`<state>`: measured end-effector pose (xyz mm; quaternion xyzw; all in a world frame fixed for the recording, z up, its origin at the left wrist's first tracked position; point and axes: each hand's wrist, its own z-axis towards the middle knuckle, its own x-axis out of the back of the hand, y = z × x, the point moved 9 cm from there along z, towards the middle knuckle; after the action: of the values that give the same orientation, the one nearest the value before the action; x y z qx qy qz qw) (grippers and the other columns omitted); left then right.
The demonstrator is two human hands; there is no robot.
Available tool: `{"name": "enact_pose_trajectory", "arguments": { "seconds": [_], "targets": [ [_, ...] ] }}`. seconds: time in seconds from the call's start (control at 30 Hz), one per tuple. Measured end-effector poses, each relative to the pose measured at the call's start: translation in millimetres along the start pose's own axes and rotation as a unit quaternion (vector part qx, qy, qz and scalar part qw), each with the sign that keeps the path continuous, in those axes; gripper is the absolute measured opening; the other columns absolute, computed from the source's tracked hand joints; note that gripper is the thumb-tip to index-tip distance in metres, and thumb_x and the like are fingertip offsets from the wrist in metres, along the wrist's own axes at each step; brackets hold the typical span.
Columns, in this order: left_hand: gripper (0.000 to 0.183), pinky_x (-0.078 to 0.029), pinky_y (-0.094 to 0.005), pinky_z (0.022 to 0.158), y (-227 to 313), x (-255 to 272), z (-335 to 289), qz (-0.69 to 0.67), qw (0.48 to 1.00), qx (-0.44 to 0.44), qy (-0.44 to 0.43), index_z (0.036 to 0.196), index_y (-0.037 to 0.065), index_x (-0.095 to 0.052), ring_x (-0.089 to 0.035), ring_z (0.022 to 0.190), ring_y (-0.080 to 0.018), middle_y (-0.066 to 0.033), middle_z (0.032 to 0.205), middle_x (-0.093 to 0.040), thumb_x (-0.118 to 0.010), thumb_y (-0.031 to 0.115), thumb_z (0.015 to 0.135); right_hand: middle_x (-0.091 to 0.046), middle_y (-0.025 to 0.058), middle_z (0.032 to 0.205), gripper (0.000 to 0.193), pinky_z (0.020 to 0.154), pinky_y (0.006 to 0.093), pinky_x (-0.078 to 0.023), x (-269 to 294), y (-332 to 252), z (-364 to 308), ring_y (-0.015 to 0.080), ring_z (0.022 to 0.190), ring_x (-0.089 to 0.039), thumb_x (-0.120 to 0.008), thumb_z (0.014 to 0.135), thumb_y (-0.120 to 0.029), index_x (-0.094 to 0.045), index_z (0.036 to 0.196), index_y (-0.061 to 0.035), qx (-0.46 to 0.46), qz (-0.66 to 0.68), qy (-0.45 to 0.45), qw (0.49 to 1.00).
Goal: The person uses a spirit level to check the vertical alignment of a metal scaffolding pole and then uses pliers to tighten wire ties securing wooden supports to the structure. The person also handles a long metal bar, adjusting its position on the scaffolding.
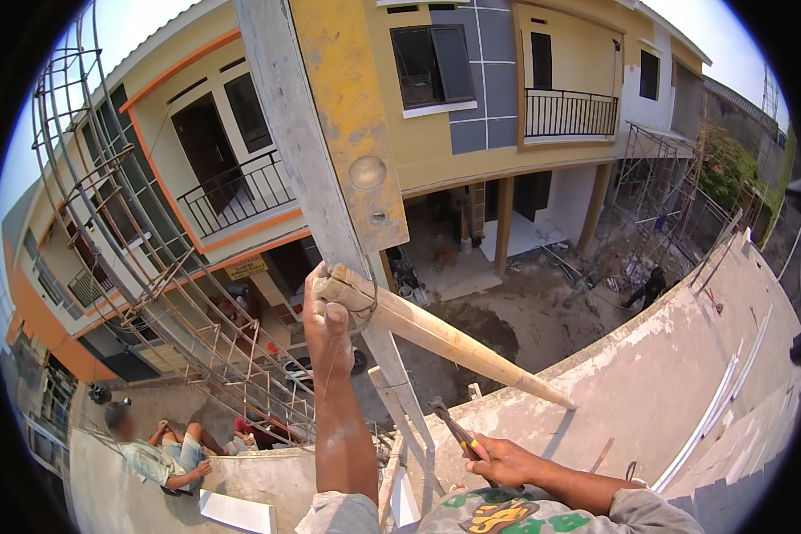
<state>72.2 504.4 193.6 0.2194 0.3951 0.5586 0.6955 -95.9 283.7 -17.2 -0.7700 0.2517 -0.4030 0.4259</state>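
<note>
My left hand [328, 325] is closed around the near end of a pale wooden pole [472, 351], which looks split lengthwise or doubled. That end presses against an upright grey plank [280, 98]; the pole's other end reaches the concrete surface at right. A thin wire [372, 307] loops around pole and plank. Alongside the plank, above my left hand, is a worn yellow bar [347, 107] with a round inset, like a spirit level. My right hand [505, 463] grips pincers [460, 433] with yellow-orange handles, their jaws pointing up-left, apart from the pole.
A tall rebar cage [129, 240] rises at left. Below it a person [165, 454] sits near a white board [237, 511]. The concrete ledge [623, 383] curves rightward, with white pipes [716, 392] on it. Beyond its edge is a drop to dirt ground and another person [653, 287].
</note>
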Motion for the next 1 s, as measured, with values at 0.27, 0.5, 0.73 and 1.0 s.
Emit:
{"name": "enact_pose_trajectory", "arguments": {
  "seconds": [0.27,0.5,0.73,1.0],
  "targets": [
    [0.098,-0.027,-0.0409,0.114,-12,6,-40,0.044,0.997,-0.047,0.044,0.144,-0.003,-0.035,-0.043,0.131,-0.0236,-0.0131,0.139,-0.048,-0.078,0.055,0.078,-0.062,0.0179,0.091,0.031,0.081,0.0419,-0.047,1,26,8,0.0326,0.087,-0.061,-0.063,0.090,-0.030,-0.053,0.108,-0.0057,-0.033,0.019,0.019,0.999],
    [0.126,-0.032,-0.0389,0.112,-23,3,-32,-0.031,0.999,-0.003,0.037,0.148,-0.002,-0.026,-0.043,0.132,-0.0240,-0.0129,0.141,-0.045,-0.087,0.062,0.058,-0.064,0.0218,0.092,0.034,0.081,0.0448,-0.047,-1,32,19,0.0390,0.089,-0.062,-0.062,0.090,-0.033,-0.054,0.107,-0.0051,-0.006,0.001,0.029,1.000],
    [0.130,-0.042,-0.0394,0.106,-21,-11,-16,-0.038,0.999,-0.003,0.015,0.145,0.002,-0.031,-0.048,0.129,-0.0240,-0.0137,0.138,-0.049,-0.090,0.064,0.048,-0.063,0.0226,0.091,0.032,0.080,0.0461,-0.047,6,36,21,0.0395,0.089,-0.062,-0.061,0.090,-0.034,-0.053,0.102,-0.0049,-0.004,0.003,0.039,0.999],
    [0.127,-0.044,-0.0406,0.105,-20,-17,-5,-0.057,0.997,0.010,-0.058,0.144,0.007,-0.037,-0.049,0.130,-0.0285,-0.0173,0.138,-0.050,-0.090,0.065,0.044,-0.062,0.0200,0.089,0.030,0.078,0.0452,-0.048,24,27,11,0.0385,0.085,-0.062,-0.062,0.090,-0.029,-0.054,0.107,-0.0050,-0.012,0.006,0.052,0.999]
  ]
}}
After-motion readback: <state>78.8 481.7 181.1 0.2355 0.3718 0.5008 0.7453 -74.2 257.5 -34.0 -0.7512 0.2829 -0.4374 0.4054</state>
